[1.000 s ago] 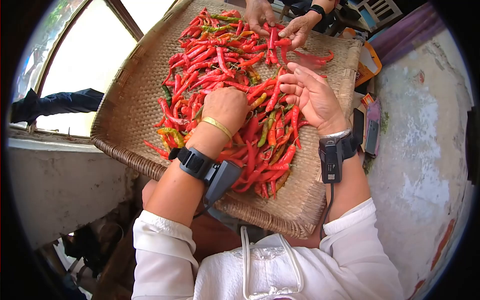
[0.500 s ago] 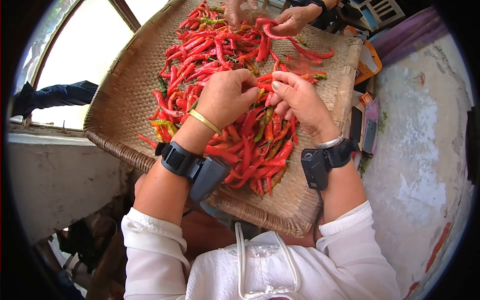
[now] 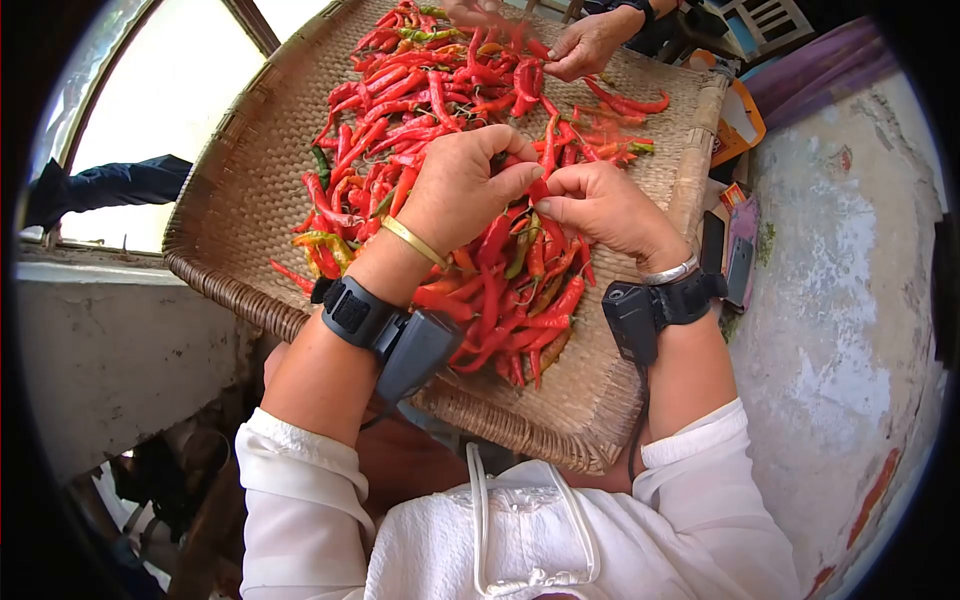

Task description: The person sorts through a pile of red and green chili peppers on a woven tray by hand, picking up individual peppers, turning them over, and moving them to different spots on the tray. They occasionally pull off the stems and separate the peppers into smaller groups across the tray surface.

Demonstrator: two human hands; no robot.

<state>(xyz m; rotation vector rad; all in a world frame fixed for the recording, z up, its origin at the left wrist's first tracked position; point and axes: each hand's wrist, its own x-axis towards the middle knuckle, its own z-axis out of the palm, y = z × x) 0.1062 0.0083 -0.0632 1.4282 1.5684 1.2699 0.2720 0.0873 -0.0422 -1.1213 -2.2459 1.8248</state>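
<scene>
My left hand (image 3: 465,185), with a gold bangle at the wrist, is closed around a red chili pepper (image 3: 537,188). Fingertips of my right hand (image 3: 612,208) pinch together at that pepper's near end; whether they grip the stem or the flesh is hidden. Both hands meet above a heap of red chili peppers (image 3: 490,300), some with green or yellow patches. The heap lies in a large woven basket tray (image 3: 240,215). At the tray's far side, another person's hand (image 3: 592,42) touches red peppers, while that person's other hand is partly cut off at the top.
A bright window (image 3: 150,95) and a ledge (image 3: 130,360) flank the tray on the left. To the right are a worn plaster wall (image 3: 840,260), a phone-like device (image 3: 739,270) and an orange-edged item (image 3: 738,120). Dark cloth (image 3: 110,190) hangs by the window.
My right hand has lowered slightly and turned, its fingertips now on the pepper in my left hand. The other person's hands have shifted, and the long pepper is no longer held up.
</scene>
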